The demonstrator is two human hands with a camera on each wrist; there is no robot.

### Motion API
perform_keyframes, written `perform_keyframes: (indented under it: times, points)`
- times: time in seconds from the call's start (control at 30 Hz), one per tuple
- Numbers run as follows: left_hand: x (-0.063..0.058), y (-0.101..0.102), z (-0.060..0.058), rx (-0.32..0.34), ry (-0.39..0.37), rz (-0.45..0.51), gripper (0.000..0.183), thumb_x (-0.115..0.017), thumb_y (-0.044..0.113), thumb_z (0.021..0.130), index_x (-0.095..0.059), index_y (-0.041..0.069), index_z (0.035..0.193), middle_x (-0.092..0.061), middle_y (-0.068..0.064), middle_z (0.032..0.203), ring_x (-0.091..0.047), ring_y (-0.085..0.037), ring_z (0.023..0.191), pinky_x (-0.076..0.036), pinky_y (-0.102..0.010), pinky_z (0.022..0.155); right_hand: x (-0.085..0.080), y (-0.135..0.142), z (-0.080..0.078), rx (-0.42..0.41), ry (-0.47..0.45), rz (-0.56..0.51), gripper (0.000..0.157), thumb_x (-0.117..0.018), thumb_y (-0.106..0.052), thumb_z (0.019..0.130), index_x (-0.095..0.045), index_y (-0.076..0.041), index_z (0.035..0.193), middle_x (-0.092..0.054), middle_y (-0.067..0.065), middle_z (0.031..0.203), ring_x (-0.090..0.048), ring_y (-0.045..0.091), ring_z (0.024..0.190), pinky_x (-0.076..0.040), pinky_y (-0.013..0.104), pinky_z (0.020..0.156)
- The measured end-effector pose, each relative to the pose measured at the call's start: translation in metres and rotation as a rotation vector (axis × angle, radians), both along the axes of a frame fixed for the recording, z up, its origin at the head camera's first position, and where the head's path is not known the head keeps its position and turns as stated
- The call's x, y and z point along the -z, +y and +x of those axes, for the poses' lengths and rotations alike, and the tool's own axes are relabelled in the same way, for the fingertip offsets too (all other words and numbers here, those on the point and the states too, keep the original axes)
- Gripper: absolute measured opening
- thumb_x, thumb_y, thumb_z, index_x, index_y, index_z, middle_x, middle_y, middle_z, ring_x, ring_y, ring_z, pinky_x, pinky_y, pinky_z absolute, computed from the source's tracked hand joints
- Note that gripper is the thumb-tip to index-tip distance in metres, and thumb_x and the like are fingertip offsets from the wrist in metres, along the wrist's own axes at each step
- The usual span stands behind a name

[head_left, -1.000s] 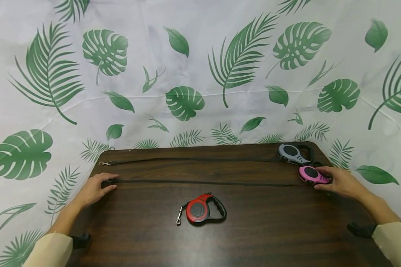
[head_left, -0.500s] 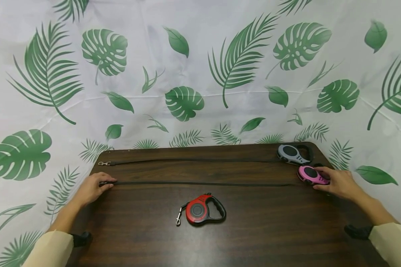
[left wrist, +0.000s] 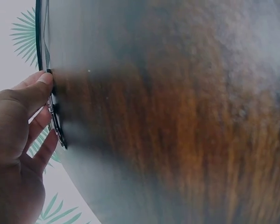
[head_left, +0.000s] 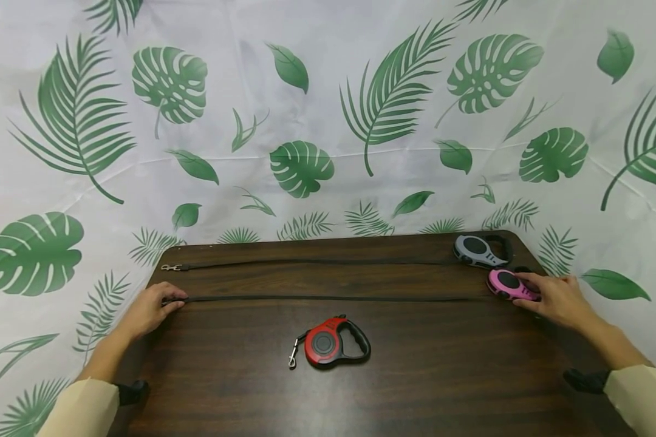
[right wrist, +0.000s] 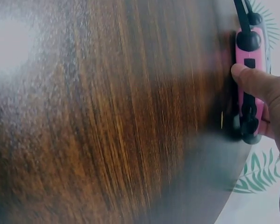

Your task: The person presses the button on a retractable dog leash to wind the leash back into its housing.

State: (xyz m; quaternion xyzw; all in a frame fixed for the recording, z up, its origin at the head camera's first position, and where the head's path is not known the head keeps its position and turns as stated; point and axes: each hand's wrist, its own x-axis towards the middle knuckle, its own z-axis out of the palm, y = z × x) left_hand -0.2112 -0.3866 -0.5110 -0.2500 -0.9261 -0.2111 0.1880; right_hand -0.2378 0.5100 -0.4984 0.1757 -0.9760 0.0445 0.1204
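Taking the red leash casing [head_left: 324,345] as the centre of our dial in the head view, our left hand [head_left: 153,306] lies just past nine o'clock, thumb and fingertips pinching the clip end of the black strap [head_left: 328,298]. Our right hand [head_left: 560,297] is between two and three o'clock, thumb and fingers pinching the pink leash casing [head_left: 505,284] by its edges. The strap runs nearly straight between them; whether it touches the table [head_left: 443,376] all along, we cannot tell. To do this well, we should draw both ends apart evenly, with light tension, and set the casing down flat before easing either pinch, since a spring inside may pull the strap back. The grey strap line [head_left: 306,261], reaching from the silver clip [head_left: 171,267] near ten o'clock to the grey leash casing [head_left: 472,250] near two, makes a good guide for lying parallel.
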Motion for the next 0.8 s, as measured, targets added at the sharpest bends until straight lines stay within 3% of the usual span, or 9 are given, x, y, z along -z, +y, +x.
perform_keyframes:
  times: [0.2, 0.37, 0.53, 0.67, 0.8]
  points:
    - [0.003, 0.001, -0.002, 0.033, -0.006, 0.013, 0.024, -0.085, -0.014, 0.076, -0.072, 0.002, 0.089, -0.068, -0.006, 0.087, -0.063, -0.028, 0.081, -0.05, -0.042, 0.075, -0.001, 0.005, 0.0, -0.058, 0.116, 0.076, 0.068, -0.097, -0.036, 0.07, -0.072, -0.001, 0.123, -0.079, 0.02, 0.098, -0.068, 0.032, 0.075, -0.033, 0.053, 0.076]
    - [0.005, 0.0, 0.0, 0.012, -0.027, 0.021, 0.023, -0.082, -0.016, 0.079, -0.071, 0.0, 0.091, -0.068, -0.008, 0.089, -0.064, -0.031, 0.084, -0.05, -0.044, 0.077, -0.005, 0.005, -0.001, -0.064, 0.093, 0.098, 0.068, -0.096, -0.035, 0.073, -0.071, 0.001, 0.125, -0.078, 0.022, 0.101, -0.071, 0.036, 0.083, -0.035, 0.062, 0.088]
    - [0.001, -0.001, 0.002, -0.039, -0.119, 0.094, 0.014, -0.075, -0.012, 0.089, -0.069, -0.003, 0.099, -0.071, -0.011, 0.089, -0.065, -0.017, 0.084, -0.049, -0.027, 0.076, -0.005, 0.004, 0.001, -0.059, 0.083, 0.086, 0.064, -0.095, -0.034, 0.075, -0.072, 0.001, 0.124, -0.077, 0.025, 0.106, -0.073, 0.041, 0.094, -0.035, 0.066, 0.094]
    - [-0.002, -0.002, 0.005, -0.059, -0.154, 0.172, 0.015, -0.072, -0.013, 0.092, -0.066, -0.005, 0.103, -0.07, -0.008, 0.088, -0.057, -0.001, 0.08, -0.043, -0.016, 0.071, -0.003, 0.002, 0.001, -0.07, 0.091, 0.028, 0.059, -0.093, -0.03, 0.079, -0.072, 0.002, 0.124, -0.076, 0.028, 0.109, -0.071, 0.044, 0.099, -0.033, 0.067, 0.094]
    - [-0.005, -0.003, 0.008, -0.039, -0.217, 0.255, 0.014, -0.066, -0.016, 0.094, -0.065, -0.009, 0.107, -0.07, -0.014, 0.089, -0.059, 0.001, 0.078, -0.044, -0.012, 0.069, -0.003, 0.0, 0.0, -0.077, 0.097, -0.041, 0.054, -0.091, -0.026, 0.082, -0.072, 0.003, 0.123, -0.074, 0.029, 0.11, -0.069, 0.046, 0.099, -0.032, 0.066, 0.091]
